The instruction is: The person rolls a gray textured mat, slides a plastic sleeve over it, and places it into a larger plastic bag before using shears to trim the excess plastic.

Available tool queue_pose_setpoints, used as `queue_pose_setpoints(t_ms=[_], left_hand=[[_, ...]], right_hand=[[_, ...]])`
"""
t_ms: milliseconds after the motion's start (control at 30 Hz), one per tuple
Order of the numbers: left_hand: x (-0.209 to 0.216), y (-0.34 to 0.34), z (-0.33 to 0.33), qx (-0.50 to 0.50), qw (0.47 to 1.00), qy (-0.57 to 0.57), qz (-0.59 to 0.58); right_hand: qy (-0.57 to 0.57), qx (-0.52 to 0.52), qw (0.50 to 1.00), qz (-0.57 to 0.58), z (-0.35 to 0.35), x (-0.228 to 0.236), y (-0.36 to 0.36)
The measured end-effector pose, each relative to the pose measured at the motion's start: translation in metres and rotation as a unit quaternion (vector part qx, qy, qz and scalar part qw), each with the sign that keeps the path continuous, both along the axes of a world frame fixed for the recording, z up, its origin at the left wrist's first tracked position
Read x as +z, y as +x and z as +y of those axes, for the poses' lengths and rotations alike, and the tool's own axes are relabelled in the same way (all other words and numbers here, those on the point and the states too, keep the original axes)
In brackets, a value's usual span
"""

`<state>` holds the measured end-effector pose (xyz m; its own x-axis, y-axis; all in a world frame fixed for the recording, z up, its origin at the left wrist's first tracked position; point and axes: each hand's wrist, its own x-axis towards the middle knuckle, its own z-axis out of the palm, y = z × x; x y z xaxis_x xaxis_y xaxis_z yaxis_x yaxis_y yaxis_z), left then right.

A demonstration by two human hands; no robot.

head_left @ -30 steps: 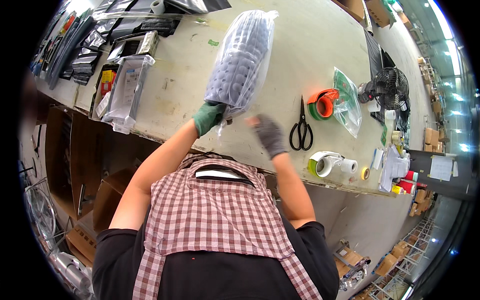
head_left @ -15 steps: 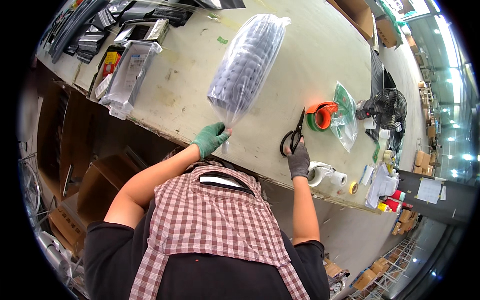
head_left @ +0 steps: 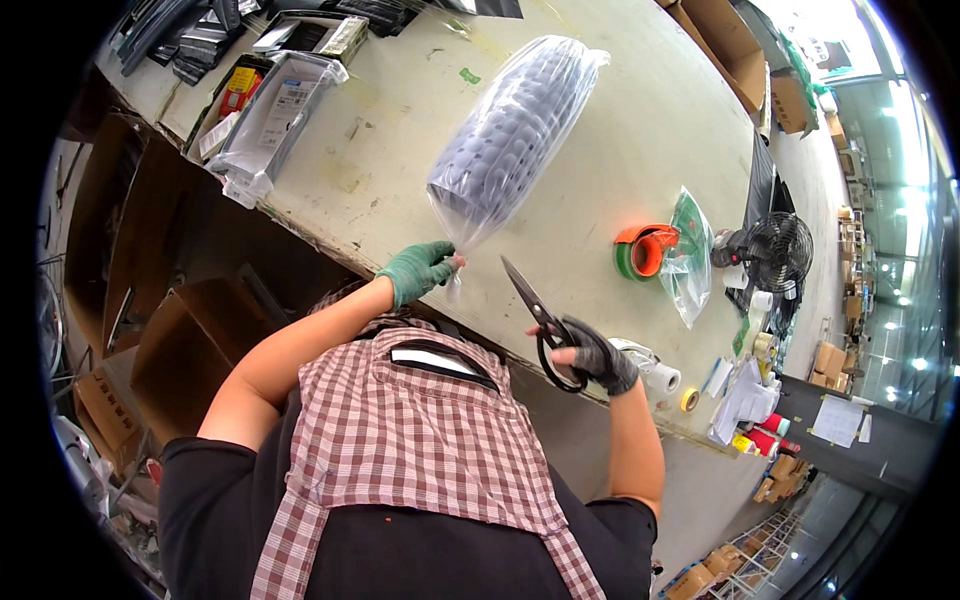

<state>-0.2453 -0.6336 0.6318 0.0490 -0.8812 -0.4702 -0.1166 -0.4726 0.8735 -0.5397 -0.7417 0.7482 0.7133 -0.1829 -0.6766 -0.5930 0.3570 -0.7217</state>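
Observation:
A long clear plastic bag lies slantwise on the table, with a bumpy grey-purple roll inside it. My left hand, in a green glove, pinches the gathered near end of the bag at the table's front edge. A short tail of plastic sticks out below those fingers. In my right hand, which wears a dark grey glove with bare fingertips, is a pair of black scissors. Their blades point up and left toward the bag's twisted neck, apart from it, and look closed together.
An orange tape dispenser and a clear bag with green lie to the right. Beyond them stands a black fan. White rolls and a yellow tape roll sit near the front edge. At left is a grey plastic-lined box.
My right hand has lifted the scissors off the table and swung them left toward the bag's neck. My left hand still grips the bag end.

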Motion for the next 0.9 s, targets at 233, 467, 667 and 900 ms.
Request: queue_pose_setpoints(t_ms=[233,467,667,900], left_hand=[[0.025,0.002,-0.006,-0.010,0.997,-0.011,-0.078],[0.001,0.002,0.004,0.015,0.990,-0.025,-0.135],[0.012,-0.011,-0.008,-0.060,0.980,-0.037,-0.188],[-0.001,-0.009,-0.007,-0.075,0.979,-0.038,-0.184]], right_hand=[[0.006,-0.014,0.994,-0.108,-0.012,-0.059,0.108],[0.069,-0.002,0.995,-0.073,0.000,0.019,0.059],[0.269,-0.160,0.946,-0.078,-0.013,-0.054,0.117],[0.218,-0.151,0.957,-0.115,0.026,0.015,0.080]])
